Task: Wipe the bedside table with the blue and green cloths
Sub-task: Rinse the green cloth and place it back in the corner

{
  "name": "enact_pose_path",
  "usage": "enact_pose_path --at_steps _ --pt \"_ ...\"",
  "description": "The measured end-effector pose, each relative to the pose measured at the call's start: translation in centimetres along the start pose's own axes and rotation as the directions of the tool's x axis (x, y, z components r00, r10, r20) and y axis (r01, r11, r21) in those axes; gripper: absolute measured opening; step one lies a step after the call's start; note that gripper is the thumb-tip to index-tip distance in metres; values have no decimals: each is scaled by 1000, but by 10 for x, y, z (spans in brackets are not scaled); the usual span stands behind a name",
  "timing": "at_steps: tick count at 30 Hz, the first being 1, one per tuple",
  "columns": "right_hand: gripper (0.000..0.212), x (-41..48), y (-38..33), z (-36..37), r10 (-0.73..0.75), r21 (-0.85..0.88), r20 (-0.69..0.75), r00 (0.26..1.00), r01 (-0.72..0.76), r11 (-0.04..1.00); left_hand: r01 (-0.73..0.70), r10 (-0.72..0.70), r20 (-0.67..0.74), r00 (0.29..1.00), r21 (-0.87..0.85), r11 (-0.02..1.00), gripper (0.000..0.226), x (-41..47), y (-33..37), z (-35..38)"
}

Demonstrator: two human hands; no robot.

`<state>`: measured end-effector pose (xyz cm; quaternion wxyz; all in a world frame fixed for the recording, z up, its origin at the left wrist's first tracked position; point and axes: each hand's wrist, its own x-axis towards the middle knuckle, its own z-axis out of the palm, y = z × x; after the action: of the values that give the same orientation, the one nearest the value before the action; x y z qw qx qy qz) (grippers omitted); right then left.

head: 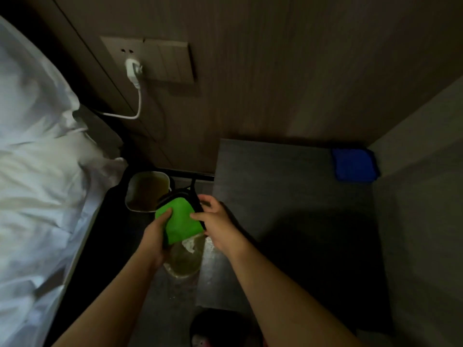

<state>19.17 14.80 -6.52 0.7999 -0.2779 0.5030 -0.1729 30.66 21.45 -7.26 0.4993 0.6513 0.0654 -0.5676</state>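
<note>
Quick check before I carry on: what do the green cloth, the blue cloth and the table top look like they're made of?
Green cloth: soft, matte, fleecy fabric, probably microfibre; it bends between both hands. Blue cloth: same plush matte look, folded flat. Bedside table: hard, flat grey top with faint grain, likely laminate or wood veneer; too dim to be sure.

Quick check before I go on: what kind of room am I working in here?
Most likely a bedroom, perhaps a hotel room. A bed with white sheets is on the left, a bedside table stands against the wood-panelled wall, and a charger is plugged in beside the bed.
</note>
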Motion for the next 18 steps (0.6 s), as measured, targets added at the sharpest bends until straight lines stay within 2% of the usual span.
enact_pose_path --at_steps 4,8,12,16,18 --pt "56 0 -11 -26 -6 -95 -58 998 0 995 -142 145 -21 989 83 986 31 2 5 17" --pt "40 -7 -19 -46 -67 -149 -97 993 52 988 -236 238 4 971 156 959 15 -3 4 49" --pt "32 -15 -35 -86 -167 -203 -174 970 131 970 -252 246 53 968 194 948 17 -1 -7 89" --pt "24 -23 -52 -141 -220 -240 -266 938 157 958 -262 238 116 964 283 923 8 3 -26 136" --pt "24 -26 -60 -170 -247 -250 -319 915 170 953 -281 246 147 958 306 910 12 6 -37 163"
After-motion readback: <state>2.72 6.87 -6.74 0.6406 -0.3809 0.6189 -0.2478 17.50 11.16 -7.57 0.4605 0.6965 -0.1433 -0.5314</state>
